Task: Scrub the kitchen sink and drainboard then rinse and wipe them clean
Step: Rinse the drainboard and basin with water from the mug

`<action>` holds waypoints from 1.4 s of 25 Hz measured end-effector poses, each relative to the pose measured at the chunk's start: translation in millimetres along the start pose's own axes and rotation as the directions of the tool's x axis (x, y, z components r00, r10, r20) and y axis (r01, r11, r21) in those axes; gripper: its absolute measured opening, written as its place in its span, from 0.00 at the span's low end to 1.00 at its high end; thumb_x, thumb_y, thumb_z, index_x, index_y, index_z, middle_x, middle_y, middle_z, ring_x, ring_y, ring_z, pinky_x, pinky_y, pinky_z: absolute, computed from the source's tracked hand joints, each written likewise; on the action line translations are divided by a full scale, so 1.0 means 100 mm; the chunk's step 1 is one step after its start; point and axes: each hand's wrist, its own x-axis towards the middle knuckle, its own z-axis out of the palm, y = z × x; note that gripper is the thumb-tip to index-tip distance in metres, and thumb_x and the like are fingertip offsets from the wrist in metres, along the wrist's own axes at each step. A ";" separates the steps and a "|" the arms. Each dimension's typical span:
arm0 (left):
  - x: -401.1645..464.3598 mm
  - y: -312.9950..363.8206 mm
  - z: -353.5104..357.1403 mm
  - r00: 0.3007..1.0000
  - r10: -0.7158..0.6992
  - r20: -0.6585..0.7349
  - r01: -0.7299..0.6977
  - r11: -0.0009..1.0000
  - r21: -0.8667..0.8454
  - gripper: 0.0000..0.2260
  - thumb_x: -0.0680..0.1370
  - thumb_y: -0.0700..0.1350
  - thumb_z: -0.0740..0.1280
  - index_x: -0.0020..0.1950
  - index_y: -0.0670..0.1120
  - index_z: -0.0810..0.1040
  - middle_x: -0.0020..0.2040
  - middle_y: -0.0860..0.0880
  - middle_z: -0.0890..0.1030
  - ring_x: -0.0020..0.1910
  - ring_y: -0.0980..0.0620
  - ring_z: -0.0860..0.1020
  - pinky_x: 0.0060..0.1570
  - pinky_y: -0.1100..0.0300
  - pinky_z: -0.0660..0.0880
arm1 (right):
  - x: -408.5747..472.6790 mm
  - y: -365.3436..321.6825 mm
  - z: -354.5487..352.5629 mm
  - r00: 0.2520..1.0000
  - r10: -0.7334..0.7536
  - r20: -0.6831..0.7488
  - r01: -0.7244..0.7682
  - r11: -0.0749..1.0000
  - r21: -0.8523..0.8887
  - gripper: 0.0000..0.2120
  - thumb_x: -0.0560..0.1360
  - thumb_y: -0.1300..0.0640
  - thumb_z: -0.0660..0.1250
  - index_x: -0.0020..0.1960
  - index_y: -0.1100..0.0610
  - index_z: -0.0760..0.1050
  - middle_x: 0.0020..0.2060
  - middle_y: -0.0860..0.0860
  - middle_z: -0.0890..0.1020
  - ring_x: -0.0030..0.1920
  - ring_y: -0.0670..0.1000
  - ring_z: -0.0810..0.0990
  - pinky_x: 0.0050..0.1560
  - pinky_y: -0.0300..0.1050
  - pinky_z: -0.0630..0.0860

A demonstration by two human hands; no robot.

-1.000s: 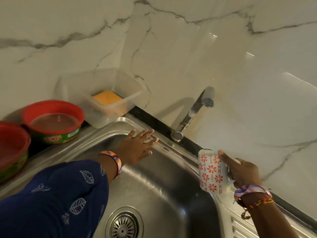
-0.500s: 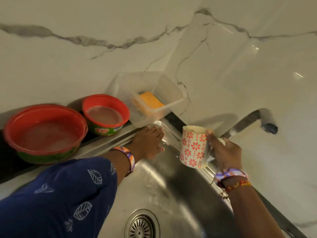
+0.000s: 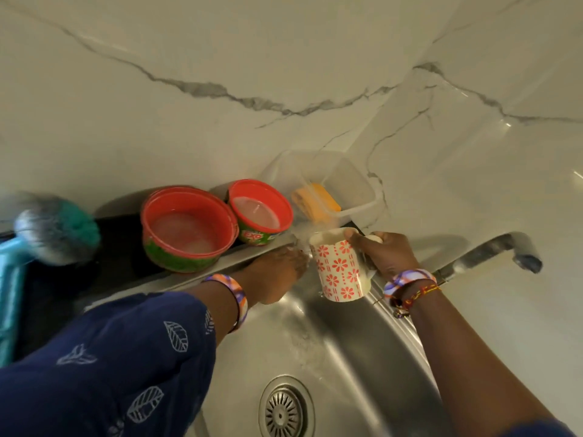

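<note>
The steel sink point(image 3: 353, 351) fills the lower middle, with its round drain point(image 3: 285, 408) near the bottom. My left hand point(image 3: 277, 269) lies flat with straight fingers on the sink's far inner wall and rim. My right hand point(image 3: 383, 253) grips a white mug with red flowers point(image 3: 339, 269) by its handle, tilted toward the left hand at the sink's back corner. Water splashes around the mug's lip and runs down the sink wall. The tap point(image 3: 501, 250) juts out at the right.
Two red-rimmed dish-soap tubs point(image 3: 189, 228) point(image 3: 260, 212) stand on the dark ledge behind the sink. A clear plastic box holding an orange sponge point(image 3: 318, 200) sits in the corner. A steel-and-teal scrubber point(image 3: 55, 228) and a teal object point(image 3: 9, 294) lie at the far left.
My right hand carried the mug left from beside the tap to the sink's back corner and tilted it. My left hand stays flat on the sink wall. The view turned left.
</note>
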 end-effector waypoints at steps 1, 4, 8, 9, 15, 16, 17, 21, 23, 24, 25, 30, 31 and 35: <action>-0.11 -0.03 -0.02 0.999 0.033 -0.031 -0.035 0.998 -0.051 0.20 0.78 0.37 0.56 0.71 0.38 0.66 0.71 0.39 0.67 0.72 0.41 0.64 0.73 0.48 0.56 | -0.11 -0.07 0.01 0.998 -0.028 0.054 0.027 0.999 0.022 0.12 0.70 0.54 0.73 0.33 0.59 0.74 0.19 0.44 0.77 0.22 0.41 0.76 0.21 0.30 0.69; -0.49 -0.09 -0.15 0.996 0.087 0.022 -0.085 0.993 -0.081 0.18 0.75 0.36 0.61 0.65 0.40 0.73 0.66 0.40 0.74 0.67 0.42 0.71 0.67 0.48 0.67 | -0.49 -0.19 -0.02 0.977 -0.093 0.193 0.086 0.995 0.046 0.11 0.71 0.57 0.71 0.33 0.58 0.74 0.16 0.42 0.75 0.18 0.36 0.73 0.20 0.26 0.65; -0.96 -0.05 -0.32 0.991 -0.049 0.127 0.054 0.998 -0.036 0.20 0.74 0.40 0.66 0.66 0.40 0.74 0.67 0.42 0.73 0.67 0.47 0.71 0.67 0.56 0.67 | -1.07 -0.06 -0.17 0.967 -0.152 0.203 0.142 0.988 0.065 0.11 0.71 0.57 0.72 0.33 0.59 0.74 0.17 0.44 0.75 0.19 0.37 0.72 0.21 0.28 0.66; -1.06 -0.02 -0.36 0.973 -0.109 0.204 0.123 0.991 -0.057 0.21 0.76 0.40 0.64 0.69 0.41 0.70 0.70 0.42 0.70 0.69 0.47 0.68 0.68 0.56 0.65 | -1.24 0.00 -0.24 0.972 -0.159 0.174 0.139 0.983 0.119 0.11 0.71 0.58 0.71 0.32 0.59 0.73 0.17 0.44 0.75 0.19 0.38 0.71 0.21 0.29 0.66; -1.42 0.99 -0.88 0.894 -0.003 0.447 0.044 0.996 -0.082 0.19 0.81 0.52 0.56 0.67 0.42 0.73 0.67 0.45 0.73 0.67 0.47 0.70 0.65 0.57 0.64 | -2.51 0.49 -0.89 0.994 -0.077 -0.075 0.094 0.962 0.257 0.19 0.70 0.54 0.69 0.22 0.56 0.71 0.14 0.46 0.69 0.17 0.40 0.64 0.21 0.30 0.63; -1.46 1.30 -0.90 0.887 0.089 0.454 -0.015 0.986 -0.164 0.20 0.81 0.54 0.55 0.65 0.43 0.75 0.65 0.45 0.75 0.65 0.47 0.71 0.65 0.56 0.65 | -2.73 0.60 -1.02 0.993 -0.049 -0.111 0.069 0.981 0.181 0.20 0.72 0.54 0.69 0.22 0.55 0.71 0.14 0.46 0.68 0.17 0.41 0.64 0.21 0.30 0.63; -1.50 1.61 -0.91 0.872 0.176 0.456 -0.060 0.964 -0.259 0.21 0.81 0.55 0.55 0.63 0.43 0.76 0.63 0.45 0.76 0.63 0.47 0.73 0.64 0.55 0.66 | -2.93 0.69 -1.16 0.989 -0.015 -0.144 0.030 0.994 0.103 0.22 0.72 0.54 0.69 0.21 0.55 0.71 0.14 0.47 0.68 0.17 0.41 0.64 0.21 0.30 0.63; -1.68 2.88 -0.79 0.797 0.456 0.396 -0.226 0.833 -0.505 0.27 0.80 0.61 0.51 0.69 0.42 0.69 0.70 0.43 0.70 0.69 0.45 0.68 0.68 0.51 0.63 | -3.72 0.95 -1.59 0.940 0.165 -0.297 -0.207 0.971 -0.117 0.18 0.72 0.54 0.71 0.26 0.58 0.71 0.13 0.47 0.69 0.16 0.41 0.65 0.20 0.32 0.62; -1.82 3.36 -0.72 0.787 0.511 0.345 -0.310 0.812 -0.495 0.30 0.81 0.59 0.50 0.76 0.41 0.58 0.76 0.42 0.56 0.75 0.45 0.55 0.74 0.50 0.54 | -4.02 1.06 -1.70 0.911 0.232 -0.342 -0.321 0.919 -0.231 0.19 0.71 0.53 0.71 0.27 0.59 0.71 0.13 0.46 0.70 0.19 0.43 0.67 0.24 0.36 0.64; -1.88 3.52 -0.67 0.788 0.520 0.330 -0.332 0.810 -0.483 0.30 0.81 0.59 0.49 0.77 0.41 0.54 0.77 0.42 0.51 0.77 0.45 0.50 0.75 0.50 0.50 | -4.13 1.10 -1.73 0.900 0.264 -0.347 -0.368 0.887 -0.280 0.18 0.71 0.52 0.71 0.27 0.58 0.71 0.13 0.45 0.70 0.22 0.45 0.68 0.27 0.38 0.63; -1.93 3.63 -0.63 0.790 0.514 0.333 -0.335 0.818 -0.468 0.29 0.82 0.58 0.48 0.77 0.43 0.51 0.78 0.43 0.47 0.77 0.46 0.47 0.75 0.50 0.48 | -4.23 1.14 -1.73 0.891 0.296 -0.343 -0.405 0.859 -0.312 0.18 0.71 0.50 0.71 0.28 0.58 0.72 0.14 0.45 0.71 0.25 0.48 0.69 0.29 0.39 0.64; -2.06 3.60 -0.64 0.875 0.363 0.319 -0.233 0.895 -0.380 0.26 0.82 0.55 0.48 0.78 0.47 0.47 0.78 0.48 0.47 0.77 0.48 0.46 0.75 0.49 0.45 | -4.33 1.08 -1.54 0.905 0.350 -0.244 -0.419 0.834 -0.360 0.15 0.73 0.51 0.69 0.31 0.58 0.74 0.25 0.49 0.76 0.28 0.47 0.71 0.31 0.37 0.65; -2.06 3.51 -0.65 0.889 0.333 0.315 -0.205 0.904 -0.376 0.26 0.82 0.54 0.49 0.78 0.46 0.49 0.78 0.47 0.50 0.77 0.47 0.49 0.74 0.48 0.47 | -4.29 1.01 -1.46 0.915 0.340 -0.216 -0.399 0.841 -0.365 0.15 0.73 0.51 0.69 0.31 0.58 0.74 0.22 0.47 0.75 0.27 0.46 0.71 0.30 0.36 0.64; -2.11 3.04 -0.68 0.927 0.207 0.314 -0.115 0.951 -0.287 0.22 0.81 0.53 0.51 0.74 0.47 0.62 0.73 0.44 0.64 0.72 0.43 0.61 0.71 0.46 0.57 | -3.99 0.70 -1.12 0.948 0.295 -0.116 -0.317 0.872 -0.373 0.14 0.72 0.50 0.70 0.32 0.57 0.74 0.25 0.47 0.75 0.28 0.46 0.71 0.31 0.37 0.65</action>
